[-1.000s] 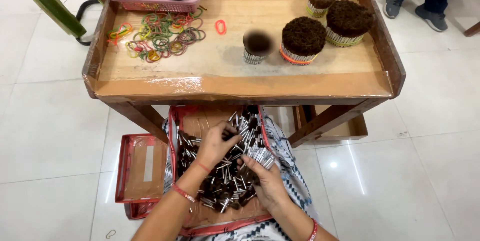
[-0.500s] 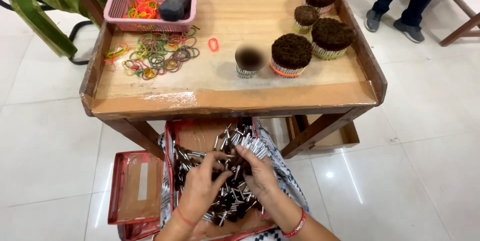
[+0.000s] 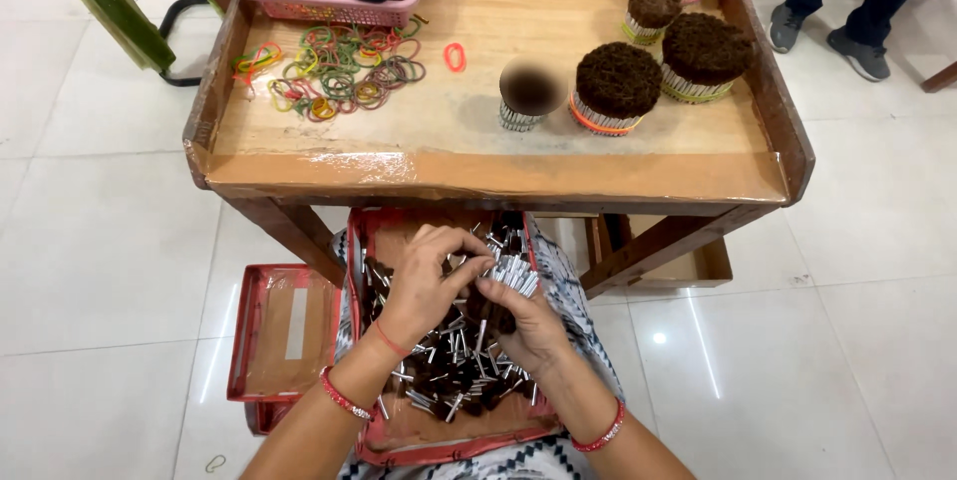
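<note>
A wooden bench (image 3: 478, 166) with raised side rails fills the upper half of the view, standing on a white tiled floor (image 3: 100, 261). At its far left corner sits a pink basket (image 3: 334, 3) holding coloured rubber bands and a dark block; more rubber bands (image 3: 334, 76) lie loose on the bench just in front of it, with one red band apart to the right. On the right side stand four round bundles of brushes (image 3: 618, 86), dark bristles up, each bound with a band, and a smaller blurred bundle just left of the nearest.

Below the bench edge, a red tray (image 3: 439, 430) rests on the person's lap, heaped with small brushes (image 3: 449, 370) — dark tufts with silver metal stems, lying in all directions. A second, shallower red tray (image 3: 284, 330) lies on the floor just left of it.

Both hands are in the lap tray. The left hand (image 3: 424, 286) lies over the heap, its fingers curled together around a bunch of brush stems (image 3: 513, 276) at the tray's upper right. The right hand (image 3: 533, 330) is just below and touching it — its fingers closed on the same bunch from underneath. Red bangles circle both wrists.
</note>
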